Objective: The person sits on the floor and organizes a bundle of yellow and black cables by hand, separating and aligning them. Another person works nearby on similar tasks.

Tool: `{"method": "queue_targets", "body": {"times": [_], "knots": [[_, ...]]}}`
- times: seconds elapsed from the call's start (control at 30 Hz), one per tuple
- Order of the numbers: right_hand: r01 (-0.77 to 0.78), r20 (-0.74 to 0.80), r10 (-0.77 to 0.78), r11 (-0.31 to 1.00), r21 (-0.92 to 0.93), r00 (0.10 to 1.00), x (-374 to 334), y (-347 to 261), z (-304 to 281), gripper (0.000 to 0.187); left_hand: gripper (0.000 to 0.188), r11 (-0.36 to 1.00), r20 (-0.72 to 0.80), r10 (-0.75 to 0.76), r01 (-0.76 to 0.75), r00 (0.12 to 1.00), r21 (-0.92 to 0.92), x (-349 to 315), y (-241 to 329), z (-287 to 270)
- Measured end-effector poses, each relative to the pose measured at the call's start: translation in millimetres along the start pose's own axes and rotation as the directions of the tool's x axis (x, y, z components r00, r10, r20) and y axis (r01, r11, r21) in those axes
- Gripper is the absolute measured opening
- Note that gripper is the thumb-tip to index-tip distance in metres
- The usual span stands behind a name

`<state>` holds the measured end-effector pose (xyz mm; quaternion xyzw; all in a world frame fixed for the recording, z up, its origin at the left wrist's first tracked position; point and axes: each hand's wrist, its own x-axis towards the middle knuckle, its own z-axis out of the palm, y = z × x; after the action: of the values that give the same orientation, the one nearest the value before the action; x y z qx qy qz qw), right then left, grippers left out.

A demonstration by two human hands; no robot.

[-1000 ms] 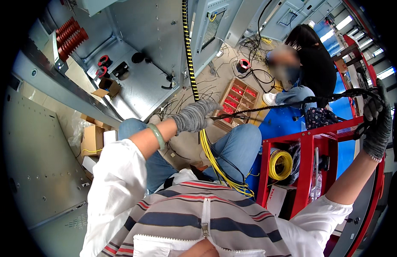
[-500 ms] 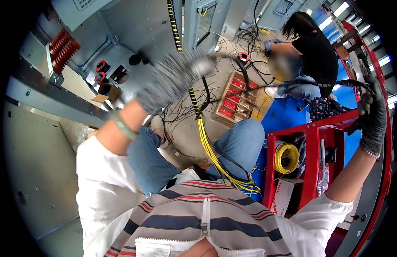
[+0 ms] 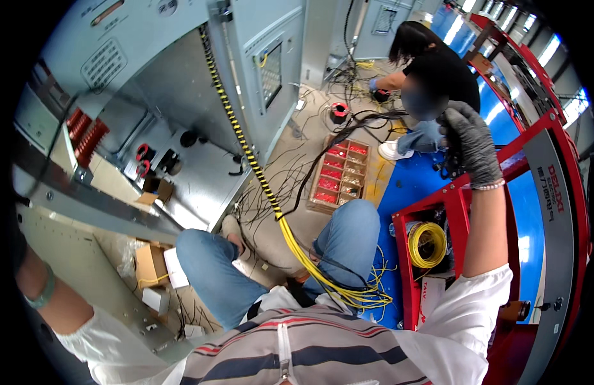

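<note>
My right hand (image 3: pixel 471 144), in a grey glove, is raised at the right with its fingers curled closed around black cable. The black cable (image 3: pixel 374 117) runs from it back over the wooden box and down to the bundle; a short stretch near the hand is obscured. At the far left rim my left hand (image 3: pixel 18 247) is mostly cut off and dark, so its fingers do not show. Between my knees hangs a bundle of yellow wires (image 3: pixel 290 242), wrapped higher up in black-and-yellow spiral wrap (image 3: pixel 242 144) that rises along the cabinet door.
A compartmented wooden box (image 3: pixel 340 173) of red parts stands on the floor ahead. A co-worker (image 3: pixel 441 77) crouches beyond it. At right is a red rack (image 3: pixel 409 250) with a yellow wire coil (image 3: pixel 427 244). An open grey cabinet (image 3: pixel 175 83) stands left; cardboard boxes (image 3: pixel 151 264) lie below.
My left hand has swung from the middle out to the far left rim. My right hand has moved inward with the black cable. The view has shifted, showing more of the spiral wrap.
</note>
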<state>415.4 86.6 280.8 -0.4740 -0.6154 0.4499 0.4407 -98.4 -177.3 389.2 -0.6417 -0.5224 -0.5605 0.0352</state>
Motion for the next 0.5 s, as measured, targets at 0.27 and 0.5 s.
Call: {"method": "queue_targets", "body": {"times": [0.27, 0.5], "knots": [[0.093, 0.126, -0.094, 0.996, 0.013, 0.988, -16, -17, 18, 0.019, 0.035, 0.985, 0.887, -0.082, 0.170, 0.454, 0.004, -45, -23, 146], [0.117, 0.146, -0.113, 0.993, -0.017, 0.983, -26, -49, 45, 0.023, 0.035, 0.901, 0.629, 0.047, 0.238, 0.776, -0.362, -18, -5, 294]]}}
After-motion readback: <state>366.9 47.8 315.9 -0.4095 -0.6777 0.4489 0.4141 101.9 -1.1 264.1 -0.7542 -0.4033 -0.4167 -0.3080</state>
